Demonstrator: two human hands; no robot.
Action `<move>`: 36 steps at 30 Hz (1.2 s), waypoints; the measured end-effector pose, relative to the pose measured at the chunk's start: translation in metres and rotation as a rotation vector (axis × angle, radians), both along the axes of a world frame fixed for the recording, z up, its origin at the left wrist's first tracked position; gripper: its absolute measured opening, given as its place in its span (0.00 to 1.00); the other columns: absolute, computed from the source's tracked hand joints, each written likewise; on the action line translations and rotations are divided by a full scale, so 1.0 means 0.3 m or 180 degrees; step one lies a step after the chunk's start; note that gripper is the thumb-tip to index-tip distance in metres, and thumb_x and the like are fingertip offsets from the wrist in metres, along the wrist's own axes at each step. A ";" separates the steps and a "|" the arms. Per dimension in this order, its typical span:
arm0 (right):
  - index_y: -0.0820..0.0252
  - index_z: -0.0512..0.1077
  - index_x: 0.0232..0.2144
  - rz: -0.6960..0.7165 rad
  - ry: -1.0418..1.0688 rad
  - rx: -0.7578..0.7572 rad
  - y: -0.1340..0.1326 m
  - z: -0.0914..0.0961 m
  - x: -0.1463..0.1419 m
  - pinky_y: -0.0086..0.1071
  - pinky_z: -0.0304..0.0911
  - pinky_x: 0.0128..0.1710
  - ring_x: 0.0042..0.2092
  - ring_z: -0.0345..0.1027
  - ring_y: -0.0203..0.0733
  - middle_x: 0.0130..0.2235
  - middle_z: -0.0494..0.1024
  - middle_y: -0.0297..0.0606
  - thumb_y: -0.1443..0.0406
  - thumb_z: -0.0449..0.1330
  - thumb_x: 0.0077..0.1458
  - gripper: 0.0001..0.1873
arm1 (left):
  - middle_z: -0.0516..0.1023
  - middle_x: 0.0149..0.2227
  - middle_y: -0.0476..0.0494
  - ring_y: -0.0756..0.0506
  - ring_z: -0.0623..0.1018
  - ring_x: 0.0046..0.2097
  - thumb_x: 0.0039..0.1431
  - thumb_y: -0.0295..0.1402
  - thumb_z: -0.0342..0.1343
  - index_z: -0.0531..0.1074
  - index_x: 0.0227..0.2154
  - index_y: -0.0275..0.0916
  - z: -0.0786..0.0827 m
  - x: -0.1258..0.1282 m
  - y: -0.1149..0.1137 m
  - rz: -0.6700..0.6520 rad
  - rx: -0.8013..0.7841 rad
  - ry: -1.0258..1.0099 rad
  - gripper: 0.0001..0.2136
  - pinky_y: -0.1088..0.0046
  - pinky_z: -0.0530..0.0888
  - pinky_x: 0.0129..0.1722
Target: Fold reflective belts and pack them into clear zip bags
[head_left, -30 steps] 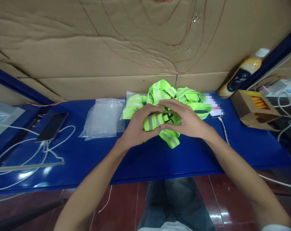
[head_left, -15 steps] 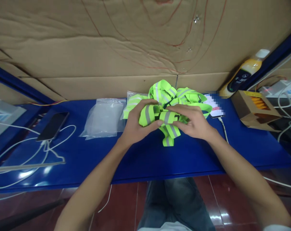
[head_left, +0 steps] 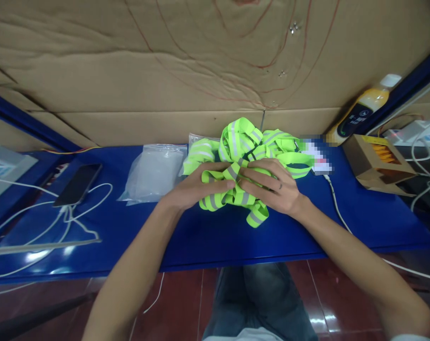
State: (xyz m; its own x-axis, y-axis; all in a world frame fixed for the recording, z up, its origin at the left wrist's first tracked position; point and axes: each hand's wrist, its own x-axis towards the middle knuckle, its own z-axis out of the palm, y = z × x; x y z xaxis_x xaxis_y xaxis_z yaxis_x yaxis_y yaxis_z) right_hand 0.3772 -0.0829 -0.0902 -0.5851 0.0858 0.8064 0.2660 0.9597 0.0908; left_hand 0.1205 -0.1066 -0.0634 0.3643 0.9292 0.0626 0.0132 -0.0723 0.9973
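Both hands close round a bundled neon-yellow reflective strap (head_left: pixel 213 202) with grey stripes, just above the blue table. My left hand (head_left: pixel 197 187) grips its left side, thumb across the front. On the right side, my right hand (head_left: pixel 273 187) presses its fingers over the folds. A loose loop hangs below the right fingers. Behind the hands lies a pile of more reflective straps (head_left: pixel 240 137), with a dark buckle-like piece partly showing. Some of the straps at the pile's left rest over a clear plastic bag (head_left: pixel 195 138). The palms hide part of the held bundle.
Clear zip bags (head_left: pixel 154 170) lie left on the blue table (head_left: pixel 201 244). Further left are a phone (head_left: pixel 78 184) and tangled white cables. At right stand a drink bottle (head_left: pixel 362 111) and an open cardboard box (head_left: pixel 360 163); a cabled phone (head_left: pixel 321 161) lies nearby. Cardboard walls the back.
Both hands have come slightly closer to me and lower with the strap bundle. My right fingers have folded over it, and the strap's loops are rearranged. The pile behind shows more.
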 end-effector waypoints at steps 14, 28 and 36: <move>0.51 0.70 0.64 -0.0402 0.0198 -0.1252 -0.002 0.115 0.010 0.64 0.59 0.70 0.70 0.64 0.63 0.66 0.73 0.49 0.56 0.72 0.56 0.36 | 0.84 0.46 0.38 0.36 0.79 0.46 0.61 0.42 0.68 0.76 0.56 0.38 -0.014 0.013 0.012 0.0503 0.2659 0.1982 0.23 0.58 0.75 0.50; 0.60 0.80 0.49 0.0138 -0.1185 -0.3209 0.035 0.221 0.017 0.31 0.67 0.40 0.40 0.77 0.43 0.41 0.85 0.32 0.57 0.77 0.45 0.29 | 0.84 0.51 0.40 0.33 0.78 0.56 0.67 0.32 0.64 0.73 0.60 0.50 -0.047 0.068 -0.038 0.0360 0.4383 0.2322 0.20 0.53 0.77 0.49; 0.60 0.81 0.48 -0.0034 -0.0782 -0.2151 0.037 0.149 0.012 0.35 0.70 0.45 0.44 0.79 0.47 0.44 0.85 0.41 0.67 0.68 0.54 0.17 | 0.71 0.62 0.31 0.29 0.72 0.64 0.60 0.40 0.71 0.68 0.64 0.48 -0.076 0.059 0.013 0.1023 0.3894 0.2262 0.31 0.43 0.71 0.65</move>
State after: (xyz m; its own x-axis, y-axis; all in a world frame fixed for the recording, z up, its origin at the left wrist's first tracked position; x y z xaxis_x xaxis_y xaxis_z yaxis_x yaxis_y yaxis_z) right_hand 0.3809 -0.0719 -0.0456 -0.7390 0.5266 0.4202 0.3239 0.8246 -0.4637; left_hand 0.1383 -0.1027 -0.0863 0.4459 0.4736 0.7596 0.6484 -0.7559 0.0906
